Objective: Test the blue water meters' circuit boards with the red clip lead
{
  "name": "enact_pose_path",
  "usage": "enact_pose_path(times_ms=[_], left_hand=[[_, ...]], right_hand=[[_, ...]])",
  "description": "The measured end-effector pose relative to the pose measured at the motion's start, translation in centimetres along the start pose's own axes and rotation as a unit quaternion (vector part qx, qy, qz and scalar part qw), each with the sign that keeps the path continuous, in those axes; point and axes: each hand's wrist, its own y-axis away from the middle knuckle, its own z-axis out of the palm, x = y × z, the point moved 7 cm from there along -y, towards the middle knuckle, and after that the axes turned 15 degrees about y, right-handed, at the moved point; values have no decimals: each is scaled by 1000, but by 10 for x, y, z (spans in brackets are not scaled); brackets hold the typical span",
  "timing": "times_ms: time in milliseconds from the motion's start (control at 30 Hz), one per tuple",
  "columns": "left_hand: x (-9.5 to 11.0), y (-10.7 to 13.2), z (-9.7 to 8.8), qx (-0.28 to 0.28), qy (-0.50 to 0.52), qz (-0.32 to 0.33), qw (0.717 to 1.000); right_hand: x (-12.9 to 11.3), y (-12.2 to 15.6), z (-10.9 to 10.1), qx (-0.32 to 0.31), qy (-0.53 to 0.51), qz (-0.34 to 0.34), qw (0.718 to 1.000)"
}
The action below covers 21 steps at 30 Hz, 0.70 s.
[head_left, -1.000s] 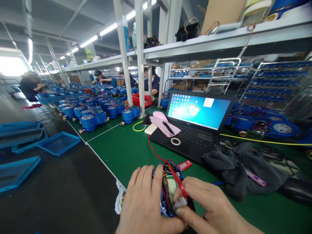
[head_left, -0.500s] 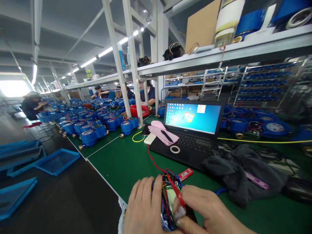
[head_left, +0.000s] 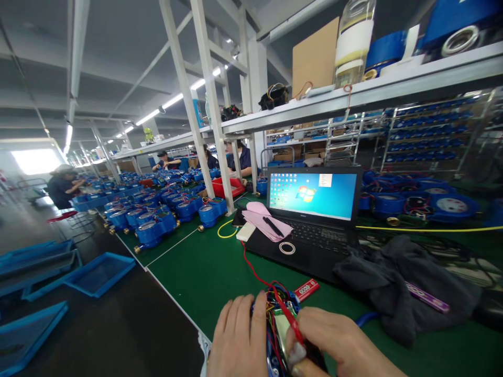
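Note:
An opened blue water meter (head_left: 274, 361) with bundled wires and a pale inner part (head_left: 282, 325) sits at the bottom centre of the head view, partly covered by both hands. My left hand (head_left: 238, 335) lies along its left side, fingers together and curled over the edge, steadying it. The fingers of my right hand (head_left: 330, 337) are pinched on the end of a red cable (head_left: 290, 315), just over the meter's inside. A whitish bit (head_left: 296, 354) shows at the fingertips; I cannot make out what it is. From the pinch, the cable runs to a small white box (head_left: 245, 232).
Behind the hands stands an open laptop (head_left: 310, 196) with pink papers (head_left: 261, 220), a pen and a tape ring (head_left: 287, 247) on it. A red-and-white packet (head_left: 307, 290) and a dark cloth (head_left: 401, 285) lie nearby. Several blue meters (head_left: 157, 228) fill the bench's left side; people work beyond.
The camera view has shifted slightly, so the scene sits a little lower and to the right. Both hands keep the same hold on the meter and the red cable.

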Motion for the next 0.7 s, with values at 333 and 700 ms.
enact_pose_path(times_ms=[333, 700], left_hand=[[-1, 3, 5, -19, 35, -7, 999], [1, -4, -8, 20, 68, -20, 997]], right_hand=[[-2, -2, 0, 8, -5, 2, 1000], [-2, -1, -14, 33, -153, 82, 984]])
